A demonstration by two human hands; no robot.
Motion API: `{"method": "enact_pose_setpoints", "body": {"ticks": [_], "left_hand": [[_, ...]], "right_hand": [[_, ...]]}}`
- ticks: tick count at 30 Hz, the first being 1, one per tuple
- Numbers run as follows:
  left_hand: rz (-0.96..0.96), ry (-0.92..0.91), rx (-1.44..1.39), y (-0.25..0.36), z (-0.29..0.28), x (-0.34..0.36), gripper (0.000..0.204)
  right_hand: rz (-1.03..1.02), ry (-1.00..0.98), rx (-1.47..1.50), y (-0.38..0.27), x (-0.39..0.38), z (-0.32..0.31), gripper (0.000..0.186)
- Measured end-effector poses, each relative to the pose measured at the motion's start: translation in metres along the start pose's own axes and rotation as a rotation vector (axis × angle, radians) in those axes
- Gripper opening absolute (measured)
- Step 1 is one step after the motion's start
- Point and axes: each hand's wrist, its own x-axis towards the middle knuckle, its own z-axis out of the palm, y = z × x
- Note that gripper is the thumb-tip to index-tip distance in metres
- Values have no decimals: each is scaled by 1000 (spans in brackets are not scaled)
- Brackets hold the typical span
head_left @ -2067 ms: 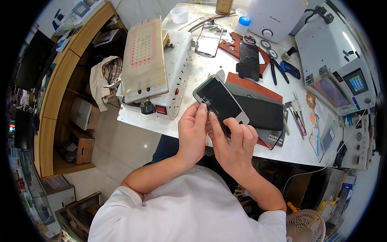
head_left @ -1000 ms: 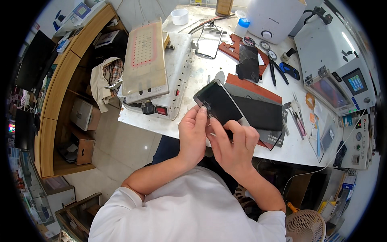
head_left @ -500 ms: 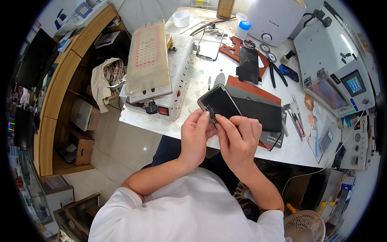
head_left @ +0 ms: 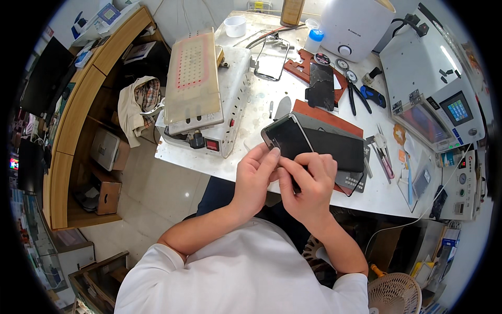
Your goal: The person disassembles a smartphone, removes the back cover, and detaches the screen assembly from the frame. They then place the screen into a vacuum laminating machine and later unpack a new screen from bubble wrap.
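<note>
White bench (head_left: pixel 261 97) spreading before me, pliers (head_left: pixel 359 99) lying off right, probably for easy reach. I'm holding phone (head_left: pixel 288 136) face-up over bench's near side, likely for watching it: left hand (head_left: pixel 256 171) clamping its edge, right hand (head_left: pixel 310 180) resting curled close by (grip there hidden).

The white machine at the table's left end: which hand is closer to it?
Left. The left hand is to the right of the white machine, toward the person; the right hand is farther right.
</note>
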Motion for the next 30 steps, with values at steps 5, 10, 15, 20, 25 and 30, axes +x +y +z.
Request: {"method": "enact_pose_setpoints", "body": {"ticks": [5,10,15,20,25,30], "left_hand": [[-37,-27,27,2,-1,3,28],[-86,-99,134,5,-2,3,33],[-95,-149,210,11,4,1,36],[-71,-150,247,10,4,-1,38],[-52,-122,328,13,9,-4,34],[31,-163,378,12,2,-3,23]], "right_hand": [[199,70,-39,13,11,-17,33],[623,-180,517,31,15,-27,51],[683,-206,790,28,17,-28,51],[693,-203,918,27,15,-25,60],[680,-160,917,25,15,-26,64],[732,-185,947,22,18,-34,65]]}}
